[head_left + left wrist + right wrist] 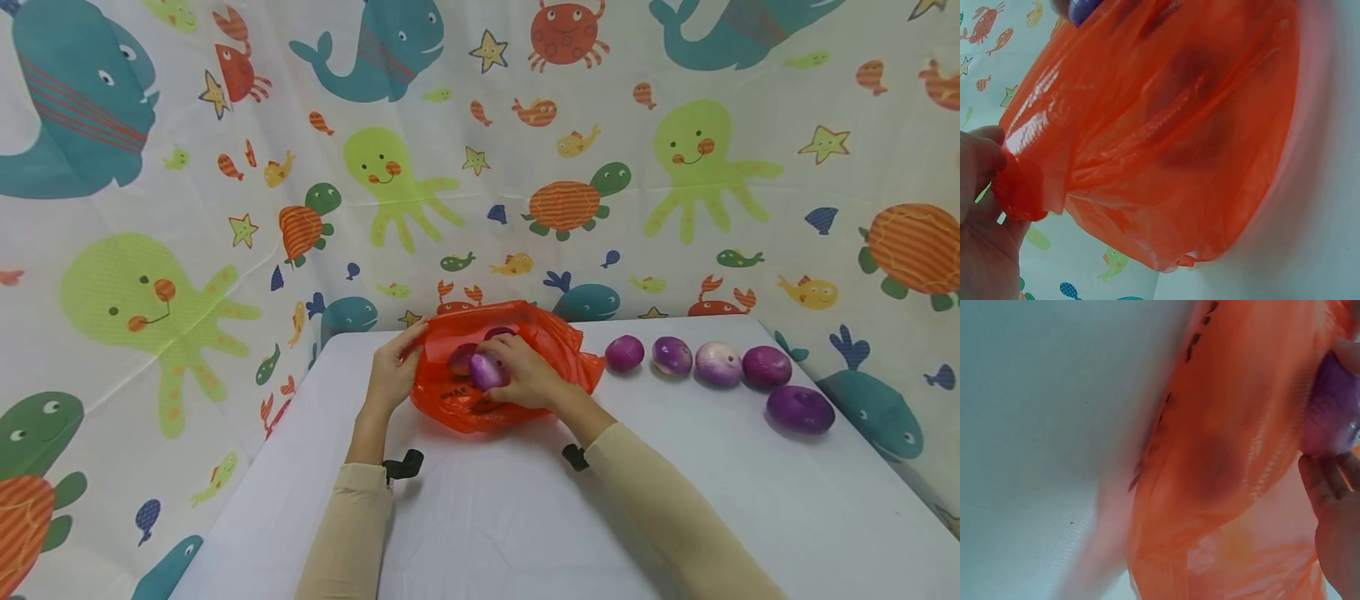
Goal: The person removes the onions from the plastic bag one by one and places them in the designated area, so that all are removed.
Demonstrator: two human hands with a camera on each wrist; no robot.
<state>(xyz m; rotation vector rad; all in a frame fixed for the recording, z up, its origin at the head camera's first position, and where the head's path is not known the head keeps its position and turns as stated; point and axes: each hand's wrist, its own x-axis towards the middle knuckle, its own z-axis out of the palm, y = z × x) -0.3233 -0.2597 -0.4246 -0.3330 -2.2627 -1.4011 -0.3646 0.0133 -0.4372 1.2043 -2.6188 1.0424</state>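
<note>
A thin red plastic bag (450,408) with dark print lies on the white table, its mouth spread open. My left hand (394,372) pinches the bag's left rim between thumb and fingers; the left wrist view shows the gathered plastic in that grip. In my right hand (528,373) is a purple onion (489,372), held at the bag's mouth with fingers and thumb around it. Behind it, more purple onions show inside the bag, such as one onion (462,360) left of the held one. Dark round shapes show through the plastic in both wrist views.
Several purple onions stand to the right of the bag: a small onion (625,354) nearest it, a paler onion (718,365) mid-row, and a large dark onion (800,410) in front at the right end. A patterned sea-animal curtain (465,75) hangs behind the table (480,517).
</note>
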